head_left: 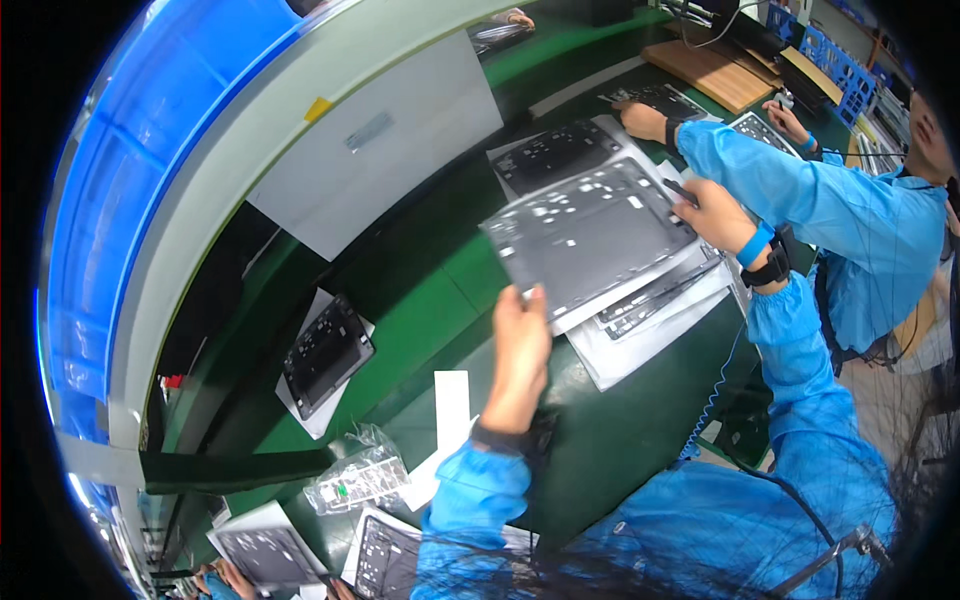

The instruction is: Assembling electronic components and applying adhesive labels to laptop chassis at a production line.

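A dark grey flat panel (590,240) dotted with small white patches is tilted above the bench, with a white sheet along its underside. My left hand (522,350) grips its near left corner, thumb and fingers closed on the edge. At the panel's right edge, my right hand (722,218) is closed around a slim black pen-like tool (682,192). Whether those fingers also pinch the panel I cannot tell. Beneath it lie more dark panels (665,292) on white sheets (640,358), partly hidden. Another black panel (560,155) rests just beyond.
A black panel (328,355) lies on the green bench (440,290) at left, near a clear plastic bag of small parts (360,483). A co-worker in a blue sleeve (800,185) works close at right. A blue coiled cord (712,405) hangs beside my right arm. Blue bins (130,170) line the left.
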Tool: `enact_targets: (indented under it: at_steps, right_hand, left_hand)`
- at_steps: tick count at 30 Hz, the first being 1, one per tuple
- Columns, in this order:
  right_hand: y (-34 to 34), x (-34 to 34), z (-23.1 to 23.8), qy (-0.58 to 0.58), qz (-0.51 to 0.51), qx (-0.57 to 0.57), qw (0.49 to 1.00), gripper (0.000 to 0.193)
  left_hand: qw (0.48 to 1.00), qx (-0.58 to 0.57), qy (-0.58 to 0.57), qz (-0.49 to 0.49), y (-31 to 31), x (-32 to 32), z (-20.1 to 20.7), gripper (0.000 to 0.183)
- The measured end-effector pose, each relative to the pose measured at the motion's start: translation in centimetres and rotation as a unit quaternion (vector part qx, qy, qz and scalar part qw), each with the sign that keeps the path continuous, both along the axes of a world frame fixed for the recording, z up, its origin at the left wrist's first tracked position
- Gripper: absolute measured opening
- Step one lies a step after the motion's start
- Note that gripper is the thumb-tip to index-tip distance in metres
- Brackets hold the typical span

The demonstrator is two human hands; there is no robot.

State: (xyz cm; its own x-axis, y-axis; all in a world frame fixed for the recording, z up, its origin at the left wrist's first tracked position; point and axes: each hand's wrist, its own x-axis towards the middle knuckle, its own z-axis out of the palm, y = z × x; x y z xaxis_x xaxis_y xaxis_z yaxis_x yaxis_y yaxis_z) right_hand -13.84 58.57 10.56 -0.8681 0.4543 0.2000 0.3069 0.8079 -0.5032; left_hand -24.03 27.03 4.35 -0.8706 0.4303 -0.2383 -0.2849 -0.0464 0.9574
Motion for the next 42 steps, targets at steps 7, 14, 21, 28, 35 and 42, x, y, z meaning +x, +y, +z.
enact_targets:
  at_steps: [7,14,21,28,35,42]
  right_hand:
    - [5.9,3.6,-8.8,-0.016,-0.063,0.022,0.998,0.032]
    - [8.5,7.2,-11.9,0.154,-0.049,-0.048,0.986,0.053]
    - [-15.8,11.4,-1.4,0.007,0.272,-0.357,0.893,0.032]
    - [-28.4,8.3,-5.8,-0.133,0.364,-0.412,0.825,0.017]
    - [-27.0,7.0,-5.6,-0.182,0.335,-0.419,0.824,0.023]
    - [-16.9,6.1,2.8,-0.151,0.231,-0.373,0.886,0.031]
  left_hand:
    - [0.927,-0.346,0.145,0.012,5.8,3.8,-2.6,0.06]
    - [0.944,-0.156,0.286,-0.05,-6.2,10.3,5.9,0.048]
    - [0.851,-0.48,0.21,0.039,-21.2,25.7,1.5,0.054]
    - [0.816,-0.537,0.173,0.129,-21.0,28.8,-3.0,0.066]
    - [0.833,-0.518,0.174,0.093,-18.8,24.7,-2.8,0.07]
    - [0.8,-0.547,0.241,0.05,-21.4,21.8,-0.9,0.071]
